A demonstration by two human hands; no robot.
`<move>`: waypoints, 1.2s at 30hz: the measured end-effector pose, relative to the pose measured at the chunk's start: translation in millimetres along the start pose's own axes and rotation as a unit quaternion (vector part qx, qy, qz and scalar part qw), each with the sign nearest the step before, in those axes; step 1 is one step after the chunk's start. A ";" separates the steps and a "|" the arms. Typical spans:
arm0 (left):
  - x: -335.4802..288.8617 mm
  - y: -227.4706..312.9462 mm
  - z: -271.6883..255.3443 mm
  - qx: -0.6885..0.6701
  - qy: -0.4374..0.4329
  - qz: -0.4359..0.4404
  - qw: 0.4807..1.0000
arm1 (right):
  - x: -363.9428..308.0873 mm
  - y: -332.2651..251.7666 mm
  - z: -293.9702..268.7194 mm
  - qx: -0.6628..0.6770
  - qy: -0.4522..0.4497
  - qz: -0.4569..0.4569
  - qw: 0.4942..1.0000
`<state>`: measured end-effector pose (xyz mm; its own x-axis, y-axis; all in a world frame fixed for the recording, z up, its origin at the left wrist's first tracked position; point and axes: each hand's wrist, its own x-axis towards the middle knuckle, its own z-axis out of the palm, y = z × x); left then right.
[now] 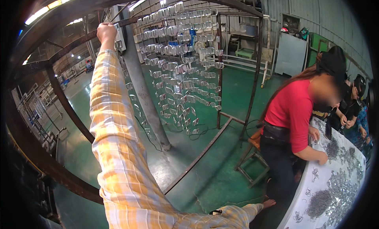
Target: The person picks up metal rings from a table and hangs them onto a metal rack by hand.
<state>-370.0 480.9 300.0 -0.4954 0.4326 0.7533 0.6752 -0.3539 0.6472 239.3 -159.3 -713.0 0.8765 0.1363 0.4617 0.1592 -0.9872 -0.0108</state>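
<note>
My left arm, in a yellow, white and grey plaid sleeve, reaches up across the view. At its end my left hand (106,33) is closed in a fist against the overhead rusty metal rail (81,40); what lies inside the fingers is hidden. Just right of that sleeve dangles a strand of clear glass-like pieces (133,97); its top end is partly covered. Low at the right, my right hand (269,203) extends from the other sleeve, small in view, its fingers seemingly stretched out and nothing visible in them. Beyond, many similar strands (181,63) hang in rows.
A grey post (146,82) rises behind the strands. A floor bar (197,154) runs diagonally over the green floor. At right a person in red (290,104) leans over a white table (294,205) strewn with clear pieces and wire; other people work beyond. A stool (252,165) stands nearby.
</note>
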 end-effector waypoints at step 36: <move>-236.6 -302.0 -47.0 -0.337 -0.010 -0.343 0.877 | -4.0 79.4 -512.0 -0.069 -0.093 -0.046 0.992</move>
<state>-482.4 446.5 -68.2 -0.6452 0.7466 0.1626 -0.2565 -0.4121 0.8743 15.8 -280.7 -261.6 0.9317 0.2271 0.2835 0.1906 -0.9700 0.1507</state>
